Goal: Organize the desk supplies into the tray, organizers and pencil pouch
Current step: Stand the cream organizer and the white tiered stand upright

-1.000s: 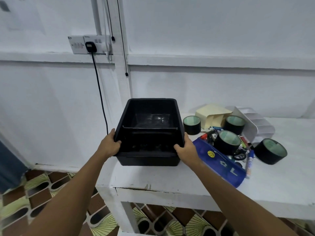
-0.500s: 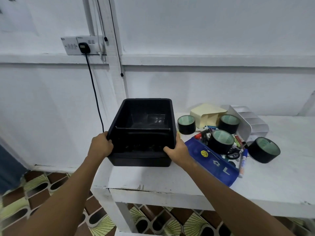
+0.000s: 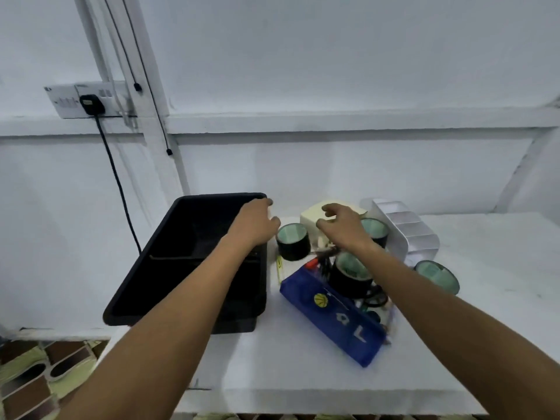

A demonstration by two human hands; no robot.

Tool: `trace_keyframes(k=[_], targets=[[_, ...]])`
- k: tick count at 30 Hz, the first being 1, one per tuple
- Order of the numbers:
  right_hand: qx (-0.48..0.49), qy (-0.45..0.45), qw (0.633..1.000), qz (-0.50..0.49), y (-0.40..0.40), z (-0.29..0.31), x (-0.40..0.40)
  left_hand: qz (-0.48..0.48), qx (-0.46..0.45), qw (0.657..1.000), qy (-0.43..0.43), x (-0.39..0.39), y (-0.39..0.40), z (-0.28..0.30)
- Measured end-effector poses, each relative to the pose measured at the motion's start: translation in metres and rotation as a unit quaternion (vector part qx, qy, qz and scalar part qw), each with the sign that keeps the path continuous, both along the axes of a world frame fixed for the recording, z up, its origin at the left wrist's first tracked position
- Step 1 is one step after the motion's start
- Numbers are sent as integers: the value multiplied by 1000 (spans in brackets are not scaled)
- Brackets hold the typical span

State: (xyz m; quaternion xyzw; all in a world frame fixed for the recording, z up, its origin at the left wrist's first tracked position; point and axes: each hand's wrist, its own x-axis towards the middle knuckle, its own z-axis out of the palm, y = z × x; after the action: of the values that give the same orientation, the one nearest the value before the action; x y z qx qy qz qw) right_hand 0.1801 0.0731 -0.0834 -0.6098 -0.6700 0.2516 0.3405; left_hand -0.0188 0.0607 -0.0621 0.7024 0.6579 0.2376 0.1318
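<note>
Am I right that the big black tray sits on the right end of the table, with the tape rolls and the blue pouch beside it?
Not quite. The head view shows the black tray on the left end of the table. The tape rolls and the blue pouch do lie beside it, on its right.

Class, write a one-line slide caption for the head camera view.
Both hands, left and right, reach past black tray toward tape rolls.

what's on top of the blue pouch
A black tape roll sits on the blue pouch at its far end, amid pens and a red marker. The right forearm hides what lies at its right edge.
</note>
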Motion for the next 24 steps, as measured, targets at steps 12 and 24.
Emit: trace_keyframes(k=[12,24], targets=[[-59,-140,984,96,133,-26,123,-10,-81,995,61,126,124,-35],[-117,-191,968,111,187,-43,128,-55,-118,967,220,126,176,-64]])
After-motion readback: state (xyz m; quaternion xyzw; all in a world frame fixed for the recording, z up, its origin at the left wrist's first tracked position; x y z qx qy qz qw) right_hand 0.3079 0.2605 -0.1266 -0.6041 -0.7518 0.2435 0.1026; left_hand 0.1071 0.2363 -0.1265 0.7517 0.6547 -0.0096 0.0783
